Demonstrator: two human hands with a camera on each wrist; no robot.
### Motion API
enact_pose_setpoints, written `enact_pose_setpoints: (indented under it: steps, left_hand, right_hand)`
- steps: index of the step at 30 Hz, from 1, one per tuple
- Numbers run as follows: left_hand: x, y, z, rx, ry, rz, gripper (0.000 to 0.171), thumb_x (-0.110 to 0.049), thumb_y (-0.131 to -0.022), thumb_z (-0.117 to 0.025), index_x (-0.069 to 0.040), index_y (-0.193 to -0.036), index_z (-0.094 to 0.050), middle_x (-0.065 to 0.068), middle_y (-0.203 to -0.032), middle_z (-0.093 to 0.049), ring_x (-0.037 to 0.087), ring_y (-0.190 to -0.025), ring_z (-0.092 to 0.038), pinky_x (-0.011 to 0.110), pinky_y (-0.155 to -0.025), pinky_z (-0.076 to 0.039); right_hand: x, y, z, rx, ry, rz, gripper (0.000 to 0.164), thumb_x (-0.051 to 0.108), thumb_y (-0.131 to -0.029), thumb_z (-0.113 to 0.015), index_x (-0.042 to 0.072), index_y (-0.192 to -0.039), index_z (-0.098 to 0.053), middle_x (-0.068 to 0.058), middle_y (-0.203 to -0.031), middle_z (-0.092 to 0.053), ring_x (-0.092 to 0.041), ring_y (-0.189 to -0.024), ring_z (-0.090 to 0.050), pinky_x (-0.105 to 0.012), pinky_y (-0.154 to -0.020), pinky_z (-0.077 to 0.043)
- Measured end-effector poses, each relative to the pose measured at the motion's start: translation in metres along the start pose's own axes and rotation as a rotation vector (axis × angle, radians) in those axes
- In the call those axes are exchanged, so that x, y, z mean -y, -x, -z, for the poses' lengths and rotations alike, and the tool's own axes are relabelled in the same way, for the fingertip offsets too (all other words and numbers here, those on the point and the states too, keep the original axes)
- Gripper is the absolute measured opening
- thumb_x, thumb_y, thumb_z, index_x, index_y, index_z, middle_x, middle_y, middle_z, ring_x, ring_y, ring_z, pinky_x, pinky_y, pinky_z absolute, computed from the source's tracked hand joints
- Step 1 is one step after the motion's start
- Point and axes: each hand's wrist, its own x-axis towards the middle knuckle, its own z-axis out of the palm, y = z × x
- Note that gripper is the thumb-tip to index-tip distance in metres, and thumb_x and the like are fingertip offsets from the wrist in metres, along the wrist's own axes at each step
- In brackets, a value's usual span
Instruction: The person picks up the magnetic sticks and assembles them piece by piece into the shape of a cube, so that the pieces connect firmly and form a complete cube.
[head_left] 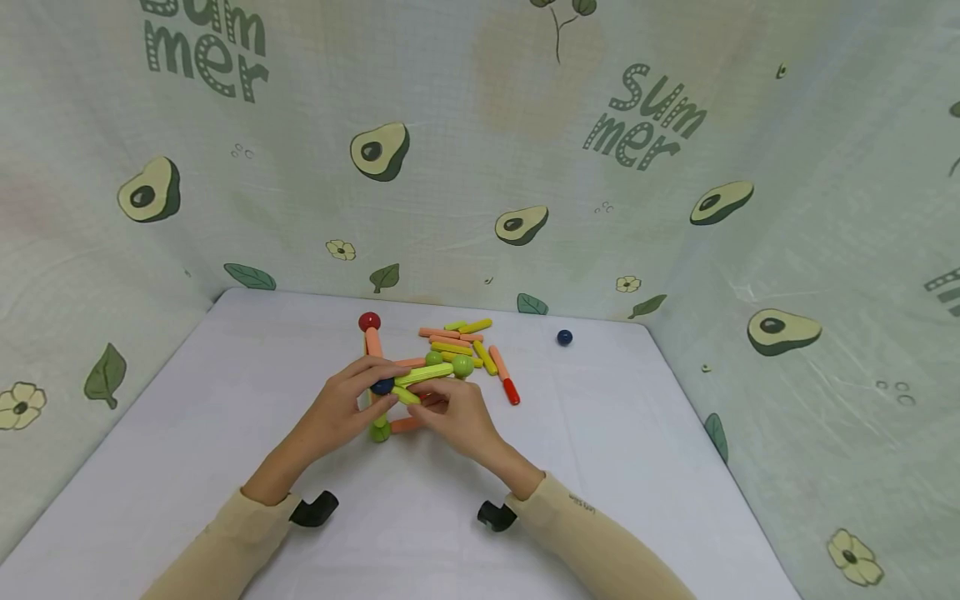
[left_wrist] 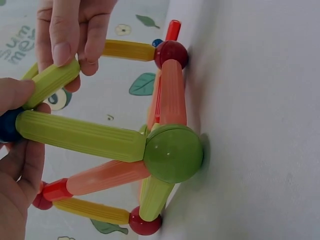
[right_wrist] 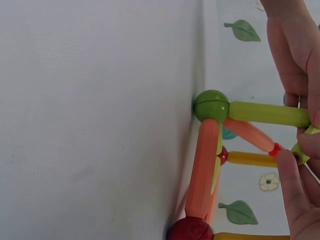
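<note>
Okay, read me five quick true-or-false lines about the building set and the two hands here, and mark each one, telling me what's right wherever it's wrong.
1. The left hand has its fingers around a dark blue ball. True.
2. The right hand pinches a red stick. False: it pinches a light green stick.
3. In the head view, a loose blue ball lies to the right of the loose sticks. True.
4. Those loose sticks are all the same colour. False: orange and yellow ones lie together.
5. The ball that looks largest in the left wrist view is red. False: it is a green ball.
</note>
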Motion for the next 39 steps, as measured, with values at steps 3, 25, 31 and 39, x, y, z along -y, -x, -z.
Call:
enact_pose_setpoints:
  steps: [3,25,31,39]
  left_hand:
    - [0.001,0.0,-0.001,-0.013,-0.001,0.002,0.051,-0.006,-0.092,-0.083,-0.019,-0.139,-0.07,-0.002,-0.132,-0.067,0.02,-0.121,-0.065,0.022,-0.102,-0.053]
    - [-0.002,0.002,0.001,0.025,-0.017,0.086,0.051,-0.009,-0.093,-0.083,-0.022,-0.14,-0.068,-0.004,-0.134,-0.064,0.012,-0.114,-0.063,0.026,-0.098,-0.056]
    - [-0.004,0.002,0.0,0.037,-0.017,0.1,0.05,-0.014,-0.094,-0.083,-0.023,-0.141,-0.068,-0.005,-0.136,-0.064,0.015,-0.123,-0.063,0.036,-0.101,-0.057]
    - [-0.003,0.001,0.0,0.031,-0.024,0.083,0.05,-0.011,-0.093,-0.083,-0.022,-0.14,-0.069,-0.004,-0.133,-0.064,0.011,-0.109,-0.063,0.027,-0.093,-0.058]
  right_hand:
    - [-0.001,0.002,0.003,0.021,0.008,0.009,0.03,0.008,-0.096,-0.08,0.006,-0.126,-0.077,-0.005,-0.117,-0.079,-0.017,-0.092,-0.078,-0.023,-0.08,-0.061]
    - [-0.081,-0.005,0.102,0.009,0.401,-0.239,0.029,0.012,-0.093,-0.083,0.003,-0.121,-0.077,-0.013,-0.109,-0.074,-0.021,-0.088,-0.068,-0.03,-0.073,-0.061]
    - [-0.104,-0.013,0.103,0.042,0.483,-0.337,0.029,0.016,-0.093,-0.084,0.004,-0.119,-0.078,-0.012,-0.101,-0.072,-0.019,-0.083,-0.064,-0.029,-0.069,-0.057]
    - [-0.109,-0.015,0.104,0.112,0.546,-0.345,0.029,0.007,-0.093,-0.079,0.003,-0.122,-0.078,-0.009,-0.098,-0.072,-0.019,-0.084,-0.062,-0.032,-0.076,-0.058]
